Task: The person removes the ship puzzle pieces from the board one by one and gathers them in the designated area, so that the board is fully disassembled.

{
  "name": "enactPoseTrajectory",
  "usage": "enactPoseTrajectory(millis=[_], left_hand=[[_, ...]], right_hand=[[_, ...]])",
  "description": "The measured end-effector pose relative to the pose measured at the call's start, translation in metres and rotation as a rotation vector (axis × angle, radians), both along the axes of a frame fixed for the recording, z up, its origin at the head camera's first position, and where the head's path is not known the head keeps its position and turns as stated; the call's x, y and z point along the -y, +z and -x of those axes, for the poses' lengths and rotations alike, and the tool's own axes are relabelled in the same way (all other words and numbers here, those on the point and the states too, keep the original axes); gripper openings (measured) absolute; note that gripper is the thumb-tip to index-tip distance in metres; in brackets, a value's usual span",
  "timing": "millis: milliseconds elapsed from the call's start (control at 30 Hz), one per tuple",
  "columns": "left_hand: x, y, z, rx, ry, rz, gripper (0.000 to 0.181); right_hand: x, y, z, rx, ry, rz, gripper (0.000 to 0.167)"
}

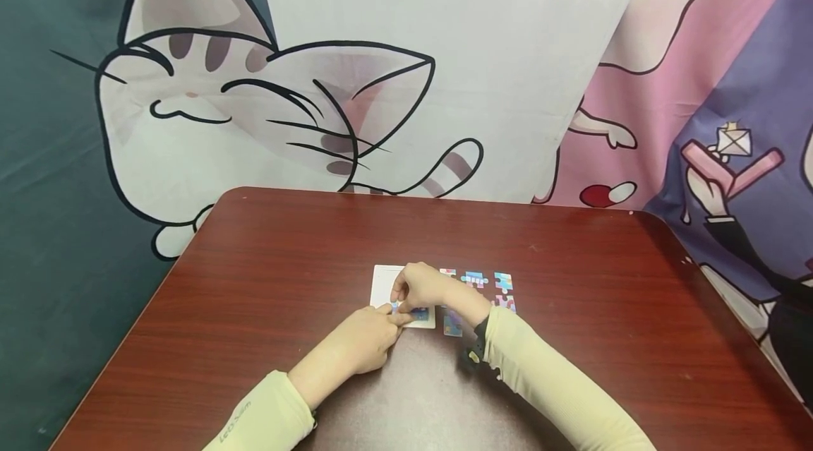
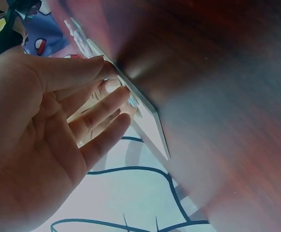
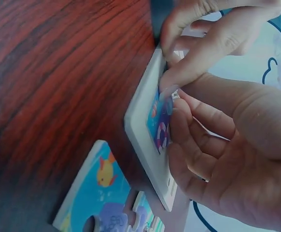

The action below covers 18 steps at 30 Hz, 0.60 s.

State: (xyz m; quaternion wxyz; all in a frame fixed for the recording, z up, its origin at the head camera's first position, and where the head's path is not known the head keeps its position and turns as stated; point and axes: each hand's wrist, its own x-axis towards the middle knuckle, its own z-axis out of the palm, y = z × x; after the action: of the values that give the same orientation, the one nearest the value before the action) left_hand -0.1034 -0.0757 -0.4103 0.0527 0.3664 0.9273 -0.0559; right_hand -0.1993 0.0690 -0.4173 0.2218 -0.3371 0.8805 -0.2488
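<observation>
A white puzzle board (image 1: pixel 384 284) lies on the table, with blue and purple puzzle pieces (image 3: pixel 161 121) set in its near right part. My right hand (image 1: pixel 420 286) is over the board and pinches a small bluish puzzle piece (image 1: pixel 394 307) between thumb and fingers, low against the surface. Coming from the near left, my left hand (image 1: pixel 367 339) rests at the board's near edge. Its extended fingers touch the board beside that piece, close to the right fingertips. Fingers hide much of the held piece in both wrist views.
Several loose puzzle pieces (image 1: pixel 473 279) lie to the right of the board, partly behind the right wrist. One shows a yellow fish (image 3: pixel 105 176). The brown wooden table (image 1: pixel 286 253) reaches back to a cartoon cat cloth (image 1: pixel 495 49).
</observation>
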Motion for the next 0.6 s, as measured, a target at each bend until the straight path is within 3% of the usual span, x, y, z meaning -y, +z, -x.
enactPoseTrajectory(millis=[200, 433, 600], left_hand=[[0.0010, -0.0011, 0.0010, -0.022, -0.017, 0.026, 0.027], [0.0011, -0.0020, 0.0003, -0.039, -0.017, 0.004, 0.026], [0.0009, -0.0034, -0.0009, -0.057, -0.005, -0.035, 0.035]], right_hand=[[-0.0003, -0.0008, -0.0004, 0.011, -0.015, -0.006, 0.015], [-0.0042, -0.0016, 0.0041, 0.040, 0.085, 0.009, 0.017], [-0.0085, -0.0041, 0.0059, 0.043, 0.129, 0.052, 0.016]])
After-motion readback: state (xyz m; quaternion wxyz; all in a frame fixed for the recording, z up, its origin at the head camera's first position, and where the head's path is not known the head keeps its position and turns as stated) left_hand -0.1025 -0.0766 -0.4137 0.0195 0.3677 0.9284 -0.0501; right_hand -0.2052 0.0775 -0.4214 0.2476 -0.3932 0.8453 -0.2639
